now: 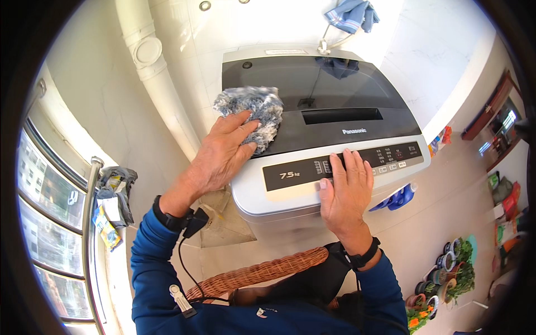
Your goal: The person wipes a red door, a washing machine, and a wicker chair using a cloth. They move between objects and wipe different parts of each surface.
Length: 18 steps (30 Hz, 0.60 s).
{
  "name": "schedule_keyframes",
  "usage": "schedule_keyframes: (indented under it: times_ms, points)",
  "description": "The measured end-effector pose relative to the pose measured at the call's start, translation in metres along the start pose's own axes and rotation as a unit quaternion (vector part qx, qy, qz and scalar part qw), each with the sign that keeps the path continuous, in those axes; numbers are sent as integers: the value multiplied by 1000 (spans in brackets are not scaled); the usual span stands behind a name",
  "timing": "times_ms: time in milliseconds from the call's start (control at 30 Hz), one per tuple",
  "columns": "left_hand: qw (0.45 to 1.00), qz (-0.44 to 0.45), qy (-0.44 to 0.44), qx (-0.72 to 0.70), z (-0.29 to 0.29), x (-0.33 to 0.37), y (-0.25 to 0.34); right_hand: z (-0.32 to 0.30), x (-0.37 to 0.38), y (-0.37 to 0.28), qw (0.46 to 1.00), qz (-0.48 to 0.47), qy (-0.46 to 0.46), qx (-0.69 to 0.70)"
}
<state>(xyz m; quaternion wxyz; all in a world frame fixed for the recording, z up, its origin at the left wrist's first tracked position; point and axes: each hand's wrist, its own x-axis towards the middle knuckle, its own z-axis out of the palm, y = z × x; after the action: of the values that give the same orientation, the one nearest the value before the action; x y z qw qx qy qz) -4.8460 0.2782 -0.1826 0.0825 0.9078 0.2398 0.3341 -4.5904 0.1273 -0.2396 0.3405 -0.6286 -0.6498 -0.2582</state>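
A grey and white fluffy cleaning cloth (252, 114) lies bunched on the left edge of the dark lid (335, 84) of a top-loading washing machine (279, 206). My left hand (223, 148) grips it, fingers laid over its near side; the cloth looks slightly blurred. Palm down, my right hand (349, 192) rests on the control panel (293, 173), with its fingers stretched out and nothing in them. That hand covers the middle of the panel's buttons. The lid is down, with a recessed handle (341, 115) near its front.
A white drainpipe (159, 84) runs down the wall left of the machine. Behind it hangs a blue cloth (352, 15) by a tap (323, 47). A wicker armrest (262, 273) lies close before me. Blue bottles (399, 198) and potted plants (446, 268) stand to the right.
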Motion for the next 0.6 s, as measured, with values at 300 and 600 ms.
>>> schedule_keyframes:
  times_ms: [300,600]
  points:
    - [991,-22,-120,58,-1,20,27,-22,-40,25,987,-40,-2,153]
    - [870,-255,291,-305,58,-73,55,-39,-146,90,933,207,-12,295]
